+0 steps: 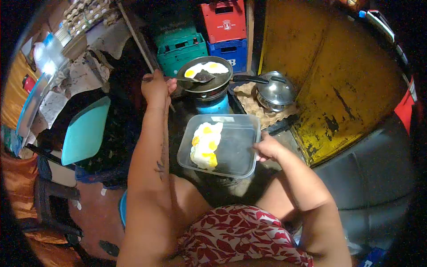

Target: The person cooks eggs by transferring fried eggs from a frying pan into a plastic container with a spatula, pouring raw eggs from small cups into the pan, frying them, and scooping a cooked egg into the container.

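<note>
My left hand (155, 89) is closed round the handle of a metal spatula (203, 78), whose blade lies in the frying pan (218, 91). Fried eggs (212, 67) with yellow yolks sit along the far side of that pan, just beyond the blade. By its right rim, my right hand (268, 147) grips a clear plastic container (240, 149), held in front of the pan. Inside, several cooked eggs (205, 144) are heaped on its left side. The pan's black handle (250, 79) points right, untouched by either hand.
A lidded steel pot (275, 91) stands right of the pan on brown cardboard (249, 100). Behind are stacked red (224, 22), blue (227, 51) and green crates (182, 52). A yellow, stained panel (338, 89) borders the right. Egg trays (84, 18) sit at upper left.
</note>
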`<state>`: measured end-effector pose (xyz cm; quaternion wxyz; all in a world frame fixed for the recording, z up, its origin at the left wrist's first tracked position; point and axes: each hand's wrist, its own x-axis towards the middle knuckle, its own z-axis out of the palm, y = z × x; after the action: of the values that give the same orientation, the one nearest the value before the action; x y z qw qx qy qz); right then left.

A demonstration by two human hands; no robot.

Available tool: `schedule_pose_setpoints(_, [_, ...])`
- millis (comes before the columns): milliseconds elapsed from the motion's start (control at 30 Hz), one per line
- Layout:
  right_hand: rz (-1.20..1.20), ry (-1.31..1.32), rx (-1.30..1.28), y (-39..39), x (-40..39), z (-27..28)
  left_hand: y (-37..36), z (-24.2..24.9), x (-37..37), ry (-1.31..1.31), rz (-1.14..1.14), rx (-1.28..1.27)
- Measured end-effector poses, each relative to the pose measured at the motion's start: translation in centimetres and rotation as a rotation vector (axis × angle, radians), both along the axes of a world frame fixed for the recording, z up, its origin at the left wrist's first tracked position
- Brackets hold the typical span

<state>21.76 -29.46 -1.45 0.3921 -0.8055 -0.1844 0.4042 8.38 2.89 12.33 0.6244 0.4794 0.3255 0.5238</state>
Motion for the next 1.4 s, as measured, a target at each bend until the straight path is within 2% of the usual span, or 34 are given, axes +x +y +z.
schedule_pose_setpoints(133, [0.002,0.023,0.010,-0.2,-0.1,0.6,-0.9,0.7,1.9,-0.018,0.038,-0.014])
schedule_pose_setpoints(533, [0.019,0.064,0.016,-0.1,0.2,0.9,-1.9,-3.5,4.0,-0.038,0.053,-0.105])
schedule_pose_setpoints(667, [0.005,0.060,0.023,-0.3,0.2,0.5,-3.0,-2.4,2.9,-0.078,0.081,-0.029])
schedule_pose_setpoints(1000, [-0.029,0.025,0.019,0.0,0.4,0.0,-1.5,2.6,0.8,0.121,-0.055,0.129])
schedule_pose_setpoints(1100, [-0.028,0.027,0.016,0.1,0.3,0.4,-1.6,2.1,1.5,0.153,-0.032,0.102])
schedule_pose_setpoints(1200, [0.050,0.071,0.014,0.1,0.5,0.9,-0.8,0.1,3.0,0.040,0.076,-0.063])
schedule_pose_setpoints(1400, [-0.015,0.048,0.026,-0.4,-0.1,1.1,-0.5,-4.0,4.0,-0.060,0.077,-0.128])
